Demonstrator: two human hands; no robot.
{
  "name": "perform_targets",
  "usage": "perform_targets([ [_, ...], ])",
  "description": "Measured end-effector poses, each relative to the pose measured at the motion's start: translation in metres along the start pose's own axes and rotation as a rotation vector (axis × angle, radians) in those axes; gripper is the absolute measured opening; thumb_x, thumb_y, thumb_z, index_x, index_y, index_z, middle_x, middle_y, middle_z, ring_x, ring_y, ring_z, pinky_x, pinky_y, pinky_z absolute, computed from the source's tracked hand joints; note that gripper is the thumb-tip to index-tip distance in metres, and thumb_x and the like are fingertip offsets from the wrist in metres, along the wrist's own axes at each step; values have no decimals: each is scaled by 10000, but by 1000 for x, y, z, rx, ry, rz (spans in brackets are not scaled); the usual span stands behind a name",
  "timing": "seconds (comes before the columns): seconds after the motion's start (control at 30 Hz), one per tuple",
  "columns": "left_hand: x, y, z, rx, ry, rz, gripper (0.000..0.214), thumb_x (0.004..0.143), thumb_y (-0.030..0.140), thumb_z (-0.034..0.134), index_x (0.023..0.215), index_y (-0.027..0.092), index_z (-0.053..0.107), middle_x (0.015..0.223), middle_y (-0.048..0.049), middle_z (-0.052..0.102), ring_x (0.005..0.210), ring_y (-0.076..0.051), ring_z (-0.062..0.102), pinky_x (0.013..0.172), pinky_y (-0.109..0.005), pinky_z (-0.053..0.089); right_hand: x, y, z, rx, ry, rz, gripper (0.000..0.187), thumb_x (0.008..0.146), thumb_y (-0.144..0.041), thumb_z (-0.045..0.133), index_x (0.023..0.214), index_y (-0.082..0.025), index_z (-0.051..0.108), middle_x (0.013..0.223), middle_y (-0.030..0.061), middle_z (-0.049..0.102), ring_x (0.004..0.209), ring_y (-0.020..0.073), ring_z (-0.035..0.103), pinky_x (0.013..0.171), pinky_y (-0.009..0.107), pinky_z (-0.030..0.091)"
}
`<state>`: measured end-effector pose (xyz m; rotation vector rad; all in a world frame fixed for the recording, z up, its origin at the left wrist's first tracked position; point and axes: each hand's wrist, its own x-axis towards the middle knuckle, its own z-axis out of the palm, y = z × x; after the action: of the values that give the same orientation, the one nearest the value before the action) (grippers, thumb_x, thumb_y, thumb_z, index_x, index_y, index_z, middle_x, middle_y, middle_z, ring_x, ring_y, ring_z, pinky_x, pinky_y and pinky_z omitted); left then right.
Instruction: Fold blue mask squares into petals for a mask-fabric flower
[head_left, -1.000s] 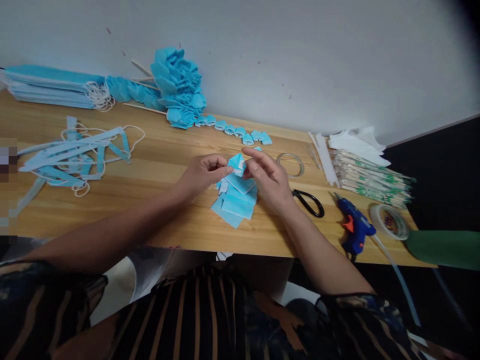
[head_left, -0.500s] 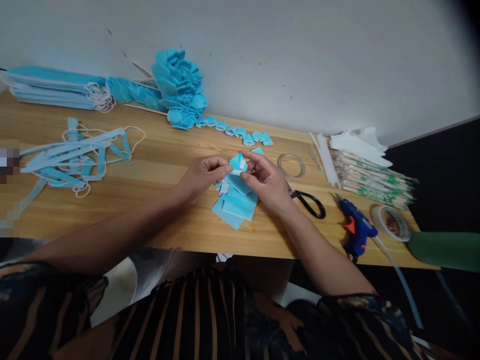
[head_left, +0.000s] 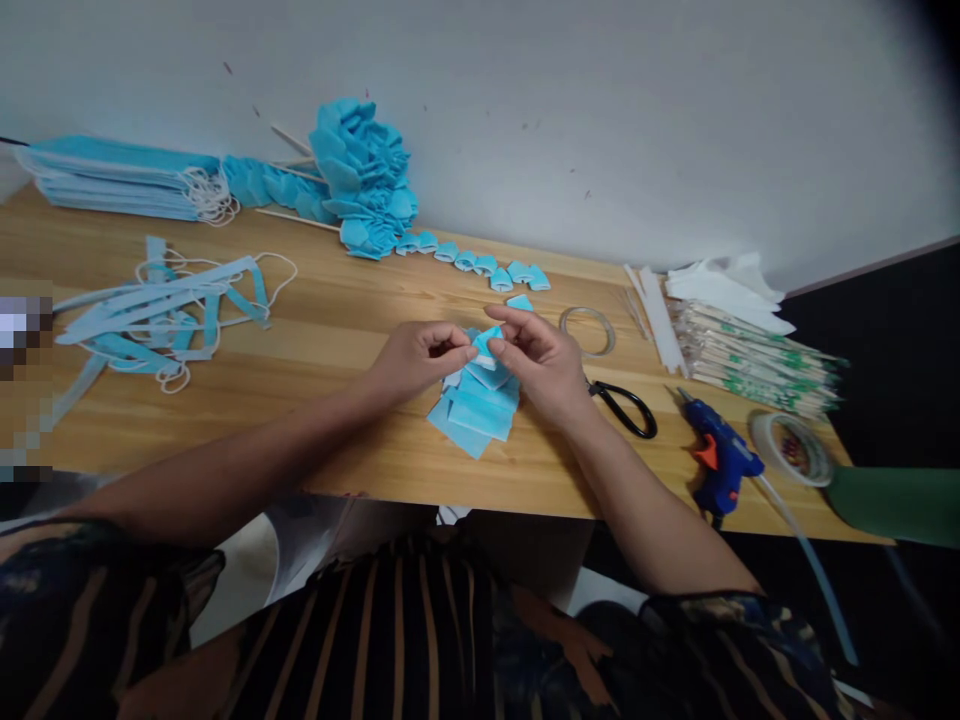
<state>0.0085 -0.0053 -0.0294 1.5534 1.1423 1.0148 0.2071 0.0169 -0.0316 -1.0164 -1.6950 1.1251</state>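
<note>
Between my two hands is a small folded piece of blue mask fabric. My left hand pinches its left side between thumb and fingertips. The thumb and index finger of my right hand close on its right side. Directly beneath lies a loose pile of cut blue fabric squares, partly covered by the fingers. Another blue piece rests just beyond my right fingers. Farther back, a row of small folded blue petals runs toward a bunch of blue fabric flowers on sticks.
Left are stacked face masks and tangled cut strips with ear loops. Right of my hands lie black-handled scissors, a tape ring, a blue glue gun, a tape roll and bundled wrapped sticks.
The folded piece has tilted and its visible face is smaller between my fingers. Both hands have shifted slightly; the whole view has moved a little to the right.
</note>
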Motion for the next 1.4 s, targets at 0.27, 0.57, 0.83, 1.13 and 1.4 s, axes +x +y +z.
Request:
perform_targets([
  [0.27,0,-2,0,65,-13,41,258,819,398,644,682,183,607,608,26,513,592,-103,438,570,-240,321,0,1,-2,2,-29,0,410,824,-413,769,1211,-279,754,833,-17,624,707,127,527,634,291,432],
  [0.57,-2,2,-8,113,12,78,309,861,430,643,679,181,613,614,22,537,600,-107,446,579,-243,336,0,-2,-1,-60,0,-34,347,863,-339,705,1201,-283,758,803,-13,599,710,140,513,646,305,443],
  [0.83,-3,1,-8,105,56,74,298,881,452,627,744,188,624,659,11,573,642,-123,497,610,-244,385,1,1,-2,-42,17,-70,372,862,-387,707,1217,-281,743,812,-19,599,698,135,510,645,296,444],
  [1.13,-1,-3,-3,149,-30,116,270,831,419,673,714,183,617,644,19,547,624,-115,467,602,-246,355,1,4,-1,-53,13,-79,403,864,-405,733,1242,-268,742,854,-10,660,687,128,540,657,293,472],
  [1.4,0,-5,-4,38,27,31,303,831,432,686,698,175,595,634,20,567,597,-108,484,585,-244,374,1,2,-3,22,18,-31,470,982,-596,566,1312,-290,700,861,12,686,774,173,638,734,350,565],
])
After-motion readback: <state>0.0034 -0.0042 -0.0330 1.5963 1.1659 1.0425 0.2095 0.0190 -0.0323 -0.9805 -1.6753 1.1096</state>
